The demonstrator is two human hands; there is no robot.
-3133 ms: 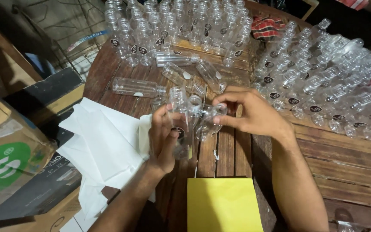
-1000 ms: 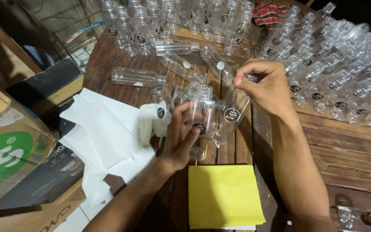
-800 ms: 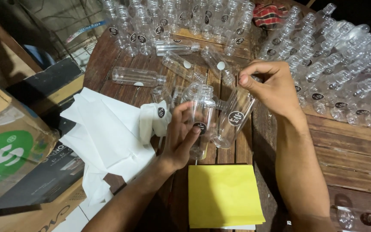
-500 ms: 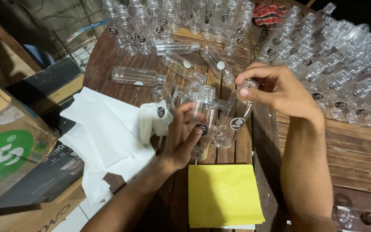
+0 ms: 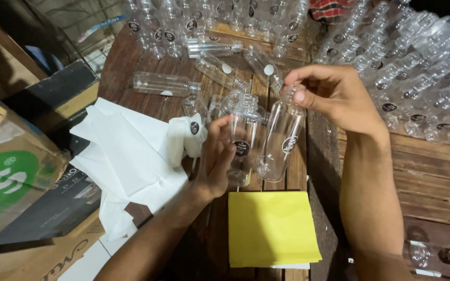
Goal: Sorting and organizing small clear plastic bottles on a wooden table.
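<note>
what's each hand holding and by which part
Right hand pinches a clear plastic bottle by its neck. Left hand grips another labelled bottle around its body.

White paper sheets [image 5: 126, 151], a yellow pad [image 5: 272, 229], perhaps cardboard boxes [image 5: 6, 171].

A slatted wooden table [image 5: 433, 171] fills the view under dim, warm light. Cardboard boxes [image 5: 6, 171] stand at its left edge, with a wire rack [image 5: 87, 23] behind them in shadow.

A wooden table [image 5: 433, 171] carries clear bottles [image 5: 165, 83], white paper [image 5: 126, 156], yellow sheets [image 5: 272, 226].
</note>
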